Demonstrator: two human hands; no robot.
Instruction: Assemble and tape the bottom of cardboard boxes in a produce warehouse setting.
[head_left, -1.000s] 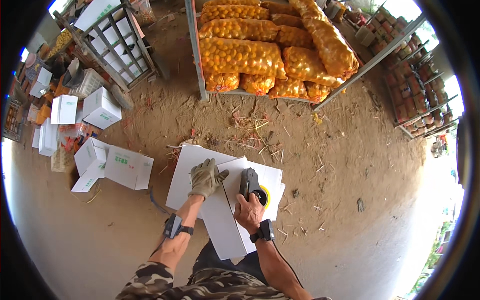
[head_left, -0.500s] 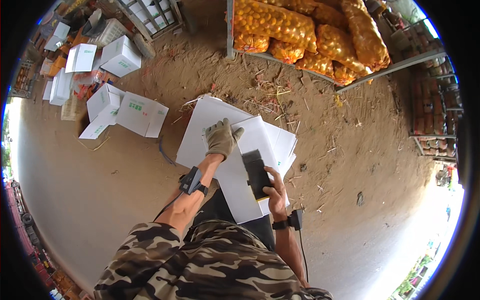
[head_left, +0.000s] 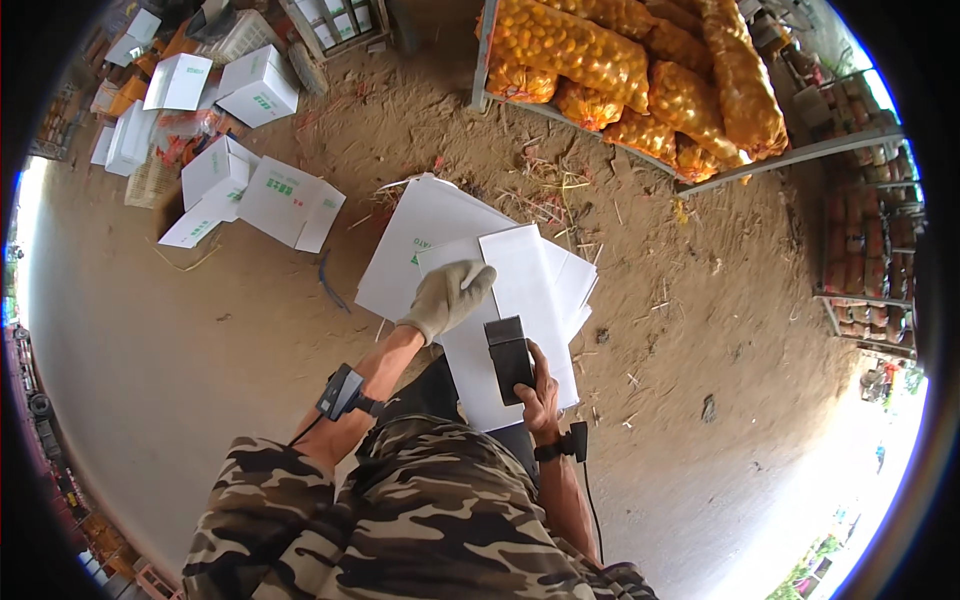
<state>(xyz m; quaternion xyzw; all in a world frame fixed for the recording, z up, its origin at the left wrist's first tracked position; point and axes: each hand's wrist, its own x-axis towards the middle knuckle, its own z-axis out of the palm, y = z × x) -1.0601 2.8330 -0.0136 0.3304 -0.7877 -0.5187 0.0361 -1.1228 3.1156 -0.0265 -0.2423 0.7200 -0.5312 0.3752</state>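
Note:
Flattened white cardboard boxes (head_left: 440, 212) lie stacked in front of me, slightly fanned out, with green print partly showing. The top flattened box (head_left: 540, 285) reaches back toward my legs, one panel folded over along its length. My left hand (head_left: 448, 300), in a grey-beige work glove, is closed at the left edge of this top box, thumb against curled fingers, seemingly pinching its panel. My bare right hand (head_left: 540, 400) grips a black rectangular block-like tool (head_left: 508, 362) from its right side, held over the top box. The tool's underside is hidden.
Assembled white boxes (head_left: 285, 205) stand at the left, near a crate and loose items. Net sacks of yellow-orange round produce (head_left: 570, 50) fill a metal-framed rack at the far right. Straw and scraps (head_left: 545, 185) litter the dirt floor beyond the stack.
My left hand has drawn nearer to me and gone from lying spread on the cardboard to curled fingers at its edge. The black tool has tilted and shifted slightly nearer to me.

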